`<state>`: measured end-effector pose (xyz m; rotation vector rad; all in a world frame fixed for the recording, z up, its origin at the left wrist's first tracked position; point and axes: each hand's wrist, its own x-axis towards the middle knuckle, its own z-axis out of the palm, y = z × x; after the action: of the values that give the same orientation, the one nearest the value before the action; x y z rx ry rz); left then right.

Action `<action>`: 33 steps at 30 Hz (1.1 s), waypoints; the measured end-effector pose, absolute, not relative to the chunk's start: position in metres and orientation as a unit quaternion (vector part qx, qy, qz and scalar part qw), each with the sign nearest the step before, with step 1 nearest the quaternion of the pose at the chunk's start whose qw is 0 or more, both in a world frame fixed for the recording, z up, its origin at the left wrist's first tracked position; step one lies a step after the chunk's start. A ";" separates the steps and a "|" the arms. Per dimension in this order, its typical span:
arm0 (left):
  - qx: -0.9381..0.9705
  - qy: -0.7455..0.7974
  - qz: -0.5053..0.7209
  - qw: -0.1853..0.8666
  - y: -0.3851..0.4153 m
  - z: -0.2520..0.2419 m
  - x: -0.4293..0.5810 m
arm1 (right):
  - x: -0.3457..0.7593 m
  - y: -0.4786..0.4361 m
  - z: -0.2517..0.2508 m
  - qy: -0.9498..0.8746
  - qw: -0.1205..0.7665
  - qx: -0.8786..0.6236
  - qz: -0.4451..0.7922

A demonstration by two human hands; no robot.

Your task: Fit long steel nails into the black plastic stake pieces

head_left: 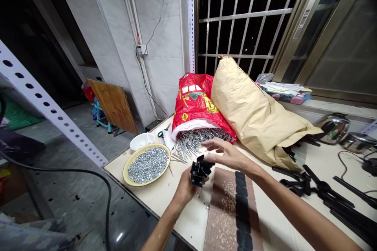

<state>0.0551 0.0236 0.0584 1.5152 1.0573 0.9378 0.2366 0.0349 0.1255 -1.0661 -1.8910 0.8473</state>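
Note:
My left hand [185,188] is closed around a bundle of small black plastic parts [200,170], held above the table. Just over the bundle is my right hand [226,156], its fingers stretched out and apart. Its thumb side is close to the parts; I cannot tell if it touches them. Beyond the fingertips, long thin metal rods [188,144] spill from the mouth of a red printed bag [194,100]. To the left, a yellow bowl [126,172] holds many small shiny metal pieces [149,164].
A brown strip with black pads [242,200] lies near my forearms. Black plastic bars [326,194] are on the right, below a large tan paper sack [253,110]. A white bowl [137,142] and dark-handled scissors [161,133] sit at the far left. A kettle [334,127] stands back right.

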 end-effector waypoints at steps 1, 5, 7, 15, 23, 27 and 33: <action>0.613 0.439 0.396 0.524 0.022 0.060 0.054 | 0.239 0.041 0.123 -0.722 0.411 -0.432 0.352; 0.556 0.455 0.426 0.550 0.020 0.058 0.048 | 0.248 0.083 0.099 -0.655 0.420 -0.569 0.268; 0.539 0.461 0.438 0.552 0.023 0.054 0.044 | 0.245 0.108 0.082 -0.640 0.385 -0.629 0.218; 0.502 0.445 0.454 0.586 0.032 0.050 0.040 | 0.208 0.166 0.049 -0.588 0.333 -0.704 0.217; 0.516 0.459 0.449 0.567 0.039 0.054 0.026 | 0.229 0.110 0.066 -0.583 0.293 -0.663 0.368; 0.516 0.458 0.429 0.583 0.044 0.048 0.030 | 0.231 0.069 0.106 -0.588 0.419 -0.542 0.431; 0.503 0.454 0.394 0.621 0.039 0.052 0.040 | 0.216 0.049 0.139 -0.732 0.446 -0.432 0.280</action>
<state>0.0401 0.0388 0.0521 1.1548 1.0439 0.9046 0.2162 0.0486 0.1394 -1.0700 -1.8130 0.6926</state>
